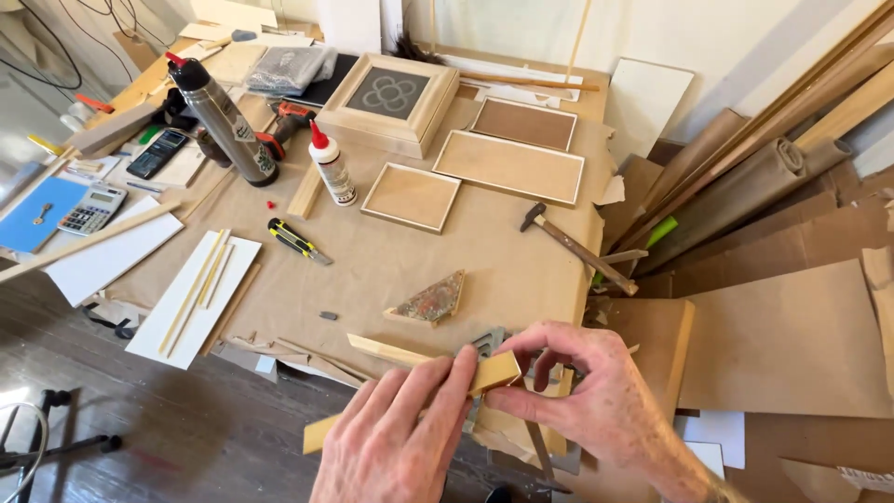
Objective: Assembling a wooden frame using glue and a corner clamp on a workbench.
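Wooden strip (410, 402) | long axis lower-left to upper-right | both hands (484, 419) pinch it

**Bottles, labels and screens on the paper-covered worktop**

A small white glue bottle (331, 165) with a red pointed cap is seen upright towards the far left part of the worktop (400, 261); a pale label with dark print is wrapped round its body. Just to its left, a tall grey metal bottle (223, 118) with a black top and red nozzle is tilted, and a dark emblem is borne on its lower body. Near the left edge, a grey calculator (92, 210) with a small pale display is laid on a blue sheet (37, 212). Further back, a black calculator (156, 154) with a dark screen is found.
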